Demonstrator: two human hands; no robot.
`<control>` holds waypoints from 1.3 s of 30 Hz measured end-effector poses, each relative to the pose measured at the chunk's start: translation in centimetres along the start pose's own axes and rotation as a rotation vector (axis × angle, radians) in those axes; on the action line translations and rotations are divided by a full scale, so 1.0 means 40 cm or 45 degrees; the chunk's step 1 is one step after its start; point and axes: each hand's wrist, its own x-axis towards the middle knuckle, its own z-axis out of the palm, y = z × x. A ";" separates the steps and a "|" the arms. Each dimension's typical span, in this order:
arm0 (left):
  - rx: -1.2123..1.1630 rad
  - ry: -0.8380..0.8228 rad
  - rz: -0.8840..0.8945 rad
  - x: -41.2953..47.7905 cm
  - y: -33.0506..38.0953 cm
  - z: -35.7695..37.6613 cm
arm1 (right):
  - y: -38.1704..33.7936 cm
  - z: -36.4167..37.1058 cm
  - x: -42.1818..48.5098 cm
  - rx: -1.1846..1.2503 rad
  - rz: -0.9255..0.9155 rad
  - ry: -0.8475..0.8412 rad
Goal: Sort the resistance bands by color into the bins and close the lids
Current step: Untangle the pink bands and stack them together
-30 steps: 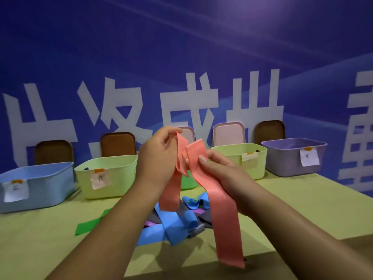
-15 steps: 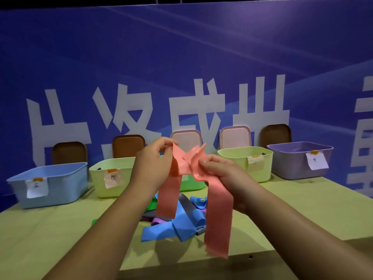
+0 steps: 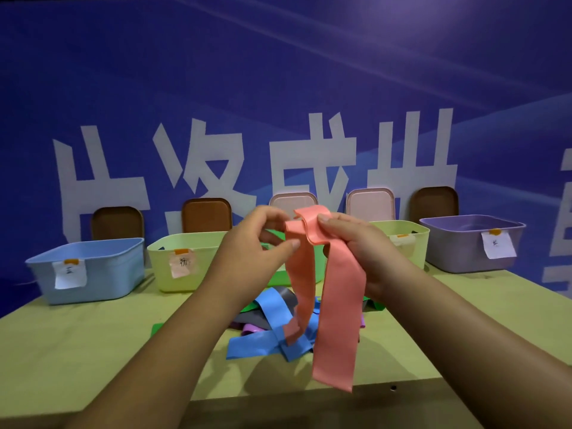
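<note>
Two bare forearms reach in from the lower edge of the frame. The right hand (image 3: 356, 243), in the centre, has its fingers and thumb curled on the folded top of one salmon-pink resistance band (image 3: 337, 320). Two strands of the band hang down in front of the table edge. The left hand (image 3: 252, 243), just left of it, has bent fingers with thumb and forefinger apart. One fingertip is at the edge of the left strand, but I cannot tell if it pinches.

Behind the strands, a tangled pile of bands (image 3: 272, 308) lies on the yellow-green table (image 3: 77, 351). It shows blue, grey, purple and green, and the number of each I cannot count.

Further back stand five open bins in a row:
- one light blue bin (image 3: 89, 274) at the left
- one pale green bin (image 3: 164, 267)
- one brighter green bin (image 3: 274, 235), mostly hidden by the hands
- one more pale green bin (image 3: 418, 243)
- one purple bin (image 3: 458, 249) at the right

Four of them show a paper label. What is inside them I cannot tell.

Five lids lean upright on the blue banner (image 3: 278, 72), three brown lids (image 3: 206, 215) and two pink lids (image 3: 370, 204).
</note>
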 end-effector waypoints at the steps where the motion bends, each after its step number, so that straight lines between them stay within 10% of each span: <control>1: 0.009 0.047 0.059 0.005 0.007 0.001 | -0.005 0.003 -0.002 -0.004 0.003 0.009; 7: 0.239 0.114 0.368 0.038 0.045 -0.006 | -0.044 0.008 -0.029 -0.078 0.006 0.042; 23: -0.492 0.029 -0.467 0.090 0.135 -0.028 | -0.109 0.029 -0.096 -0.188 -0.217 -0.017; 39: -0.309 0.035 -0.216 0.094 0.133 -0.025 | -0.059 0.028 -0.086 -0.535 -0.371 0.068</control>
